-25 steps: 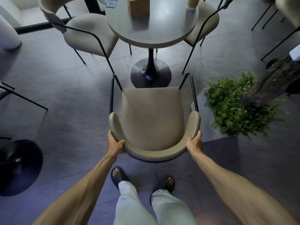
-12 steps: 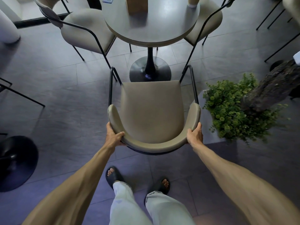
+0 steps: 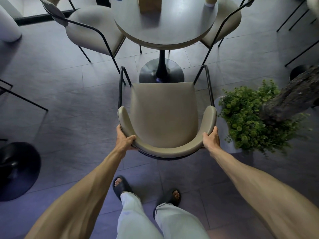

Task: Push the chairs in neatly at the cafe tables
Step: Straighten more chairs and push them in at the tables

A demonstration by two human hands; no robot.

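Observation:
A beige padded chair (image 3: 164,114) with a black metal frame stands in front of me, facing a round grey cafe table (image 3: 165,26). My left hand (image 3: 124,140) grips the left end of its curved backrest. My right hand (image 3: 211,140) grips the right end. The seat's front edge overlaps the table's black disc base (image 3: 161,70) in this view and sits short of the tabletop rim. Two more beige chairs, one on the left (image 3: 91,30) and one on the right (image 3: 222,21), stand at the table.
A leafy green plant (image 3: 246,118) around a rough trunk (image 3: 291,97) stands close to the chair's right side. Another black table base (image 3: 17,169) lies at the left. Black chair legs (image 3: 20,97) show at the left edge and top right. A wooden box (image 3: 149,4) stands on the table.
The chair has moved forward toward the table with both hands on its backrest. Its front edge now overlaps the table base, and my feet have stepped forward.

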